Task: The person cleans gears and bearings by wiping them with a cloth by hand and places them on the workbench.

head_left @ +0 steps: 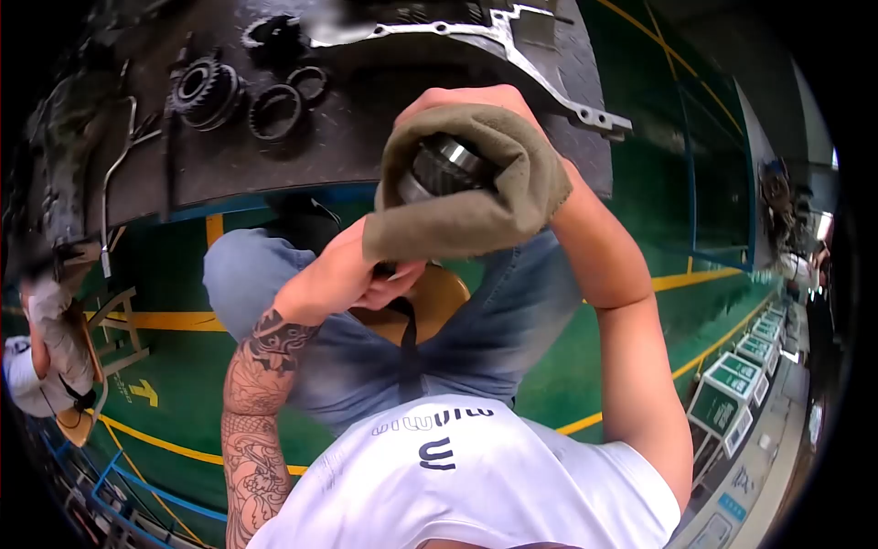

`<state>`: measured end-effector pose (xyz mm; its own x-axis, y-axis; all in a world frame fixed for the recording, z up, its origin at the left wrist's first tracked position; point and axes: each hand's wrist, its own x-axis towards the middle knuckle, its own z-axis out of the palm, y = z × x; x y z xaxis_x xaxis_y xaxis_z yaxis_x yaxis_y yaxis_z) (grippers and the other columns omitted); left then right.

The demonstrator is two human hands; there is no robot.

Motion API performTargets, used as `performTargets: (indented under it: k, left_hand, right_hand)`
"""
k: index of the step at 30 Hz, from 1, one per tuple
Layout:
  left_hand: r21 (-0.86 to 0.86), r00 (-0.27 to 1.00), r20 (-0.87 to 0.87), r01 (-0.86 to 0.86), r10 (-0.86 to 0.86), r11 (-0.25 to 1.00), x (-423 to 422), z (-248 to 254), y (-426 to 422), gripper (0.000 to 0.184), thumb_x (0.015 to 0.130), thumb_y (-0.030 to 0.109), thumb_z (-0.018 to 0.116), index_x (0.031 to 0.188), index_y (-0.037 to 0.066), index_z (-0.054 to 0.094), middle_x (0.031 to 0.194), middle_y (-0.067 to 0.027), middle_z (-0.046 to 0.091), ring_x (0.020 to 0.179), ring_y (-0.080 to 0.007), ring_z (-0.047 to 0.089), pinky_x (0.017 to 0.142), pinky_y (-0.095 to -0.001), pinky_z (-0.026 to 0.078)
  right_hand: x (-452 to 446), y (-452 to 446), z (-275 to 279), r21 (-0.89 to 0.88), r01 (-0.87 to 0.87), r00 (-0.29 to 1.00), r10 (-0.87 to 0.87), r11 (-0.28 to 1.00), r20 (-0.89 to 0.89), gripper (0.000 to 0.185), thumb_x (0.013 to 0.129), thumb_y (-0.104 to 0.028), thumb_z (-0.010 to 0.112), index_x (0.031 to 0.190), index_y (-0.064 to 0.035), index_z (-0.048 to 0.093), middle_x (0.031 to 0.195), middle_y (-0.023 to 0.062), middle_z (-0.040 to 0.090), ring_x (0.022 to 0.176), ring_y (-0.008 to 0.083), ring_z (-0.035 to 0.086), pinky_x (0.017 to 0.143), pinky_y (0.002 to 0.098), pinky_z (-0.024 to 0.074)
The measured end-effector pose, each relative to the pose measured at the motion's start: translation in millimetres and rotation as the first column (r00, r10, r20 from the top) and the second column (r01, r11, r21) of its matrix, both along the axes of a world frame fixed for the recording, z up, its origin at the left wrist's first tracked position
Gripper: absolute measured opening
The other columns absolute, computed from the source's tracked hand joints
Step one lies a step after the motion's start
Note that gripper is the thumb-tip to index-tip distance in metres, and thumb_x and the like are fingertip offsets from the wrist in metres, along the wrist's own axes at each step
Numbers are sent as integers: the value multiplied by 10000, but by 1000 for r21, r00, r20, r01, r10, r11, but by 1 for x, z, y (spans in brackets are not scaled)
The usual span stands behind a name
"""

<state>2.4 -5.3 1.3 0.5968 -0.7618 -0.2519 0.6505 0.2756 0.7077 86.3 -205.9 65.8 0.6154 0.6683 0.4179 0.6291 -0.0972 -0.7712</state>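
A shiny round metal part [448, 166] sits inside a folded olive-brown cloth [466, 224], held up in front of the table's edge. Around the far side of the cloth is my right hand [476, 98], its fingers mostly covered by the fabric. My left hand [352, 272] is at the lower left of the cloth with its fingers curled under it, beside a small dark end of something. The cloth hides most of the metal part.
On the dark metal table [347, 174] lie a toothed gear [203, 87], two rings [275, 112] and a large silver-edged casing [512, 46]. A bent metal rod [119, 165] is at the left. Another person [50, 320] sits at the far left.
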Motion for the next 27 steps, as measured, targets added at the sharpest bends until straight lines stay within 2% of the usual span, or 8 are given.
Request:
performTargets:
  k: [4,6,9,13,19,21,23,27]
  left_hand:
    - [24,984,-153,92,-87,995,-5,4,4,374,1013,330,486,747,69,512,582,31,426,455,-51,313,409,-220,221]
    - [167,653,741,-404,156,899,-4,-19,-8,226,955,237,584,838,44,606,604,-71,543,507,-231,517,474,-317,390]
    - [251,352,934,-772,65,584,3,-10,-7,145,914,189,632,924,49,665,740,-152,647,684,-378,638,577,-394,502]
    - [52,373,888,-664,270,746,7,-31,-16,139,912,108,586,975,35,685,848,-158,690,737,-312,675,613,-390,522]
    - [-453,913,-164,266,-373,851,3,-19,-6,408,1007,376,434,685,128,399,558,52,343,440,-42,284,385,-218,210]
    - [-118,979,196,87,-63,989,3,-22,-10,383,1003,351,495,725,89,474,543,-23,462,424,-155,430,414,-282,324]
    - [62,418,868,-628,268,776,-2,-14,-14,313,975,306,573,812,40,557,624,-133,593,552,-323,587,512,-371,441]
    - [276,367,929,-766,43,580,3,-9,1,303,961,337,584,940,35,589,744,-179,635,709,-405,619,592,-448,481]
  right_hand:
    - [0,1,-2,58,-66,995,61,996,73,346,654,-221,873,863,-53,653,797,61,649,692,186,650,622,278,526]
    - [1,4,-4,-2,1,992,-1,1000,127,345,655,-209,872,875,-55,656,789,55,636,688,193,642,609,279,520]
    - [-6,12,6,-152,192,981,-189,970,30,338,676,-291,882,830,-84,664,765,88,600,664,193,596,592,301,495]
    - [-4,13,6,-200,182,982,-166,963,92,350,718,-258,824,889,-20,634,786,95,603,700,201,613,646,292,490]
    - [9,-32,-31,-160,46,998,-38,986,49,311,699,-177,743,937,2,654,834,109,655,740,227,636,691,320,514]
    - [5,-24,-19,-249,130,991,-129,960,23,192,750,-107,689,904,-3,640,774,65,607,681,170,586,644,279,472]
    - [-6,-3,-3,-255,224,974,-227,941,16,138,787,-95,677,865,4,620,743,39,565,635,119,531,591,251,428]
    - [-14,25,14,-300,224,930,-295,928,-220,313,726,-192,781,843,35,599,771,64,558,635,133,506,565,277,421]
